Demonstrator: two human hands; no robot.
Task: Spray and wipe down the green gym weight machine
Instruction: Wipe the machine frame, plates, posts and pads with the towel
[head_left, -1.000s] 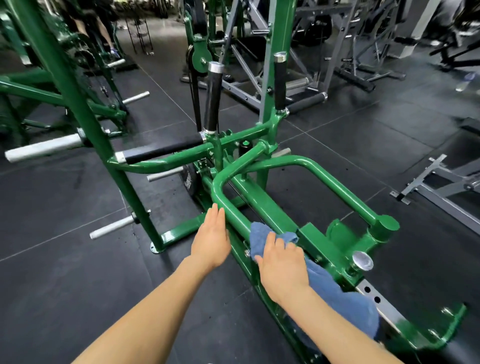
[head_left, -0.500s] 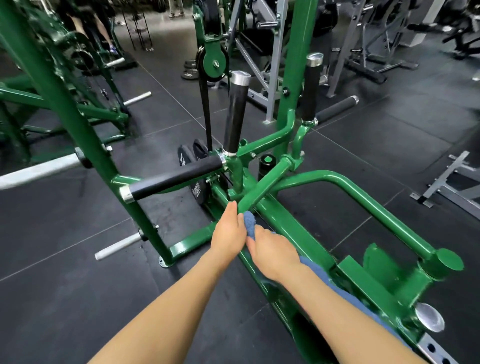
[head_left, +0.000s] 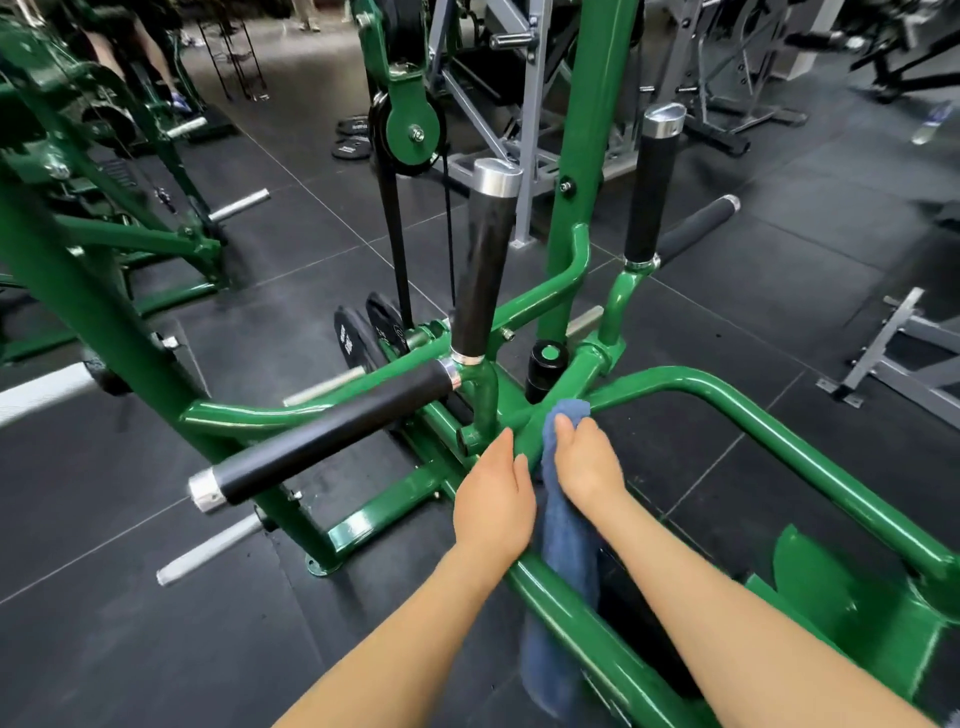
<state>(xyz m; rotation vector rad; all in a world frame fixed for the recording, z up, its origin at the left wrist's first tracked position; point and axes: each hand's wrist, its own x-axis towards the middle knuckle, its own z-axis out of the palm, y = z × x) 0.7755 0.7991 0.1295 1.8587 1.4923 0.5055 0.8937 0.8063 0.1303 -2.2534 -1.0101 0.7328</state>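
Note:
The green weight machine (head_left: 779, 431) fills the middle of the head view, with bent green tubes and black foam grips (head_left: 322, 441). My right hand (head_left: 587, 457) grips a blue cloth (head_left: 563, 587) and presses it on the sloping centre tube near the joint. The cloth wraps the tube under my fingers, and its tail hangs down over the lower rail. My left hand (head_left: 493, 493) rests beside it on the same tube with straight fingers, holding nothing. No spray bottle shows in my hands.
Two upright black grips (head_left: 483, 270) stand just beyond my hands. Black weight plates (head_left: 363, 338) sit low on the left of the frame. Another green machine (head_left: 104, 234) is at far left, a grey bench frame (head_left: 893, 364) at right. A person's legs (head_left: 150, 57) stand far back.
Both hands have slid forward and up along the tube toward the joint, taking the cloth with them. My view has moved closer to the upright grips.

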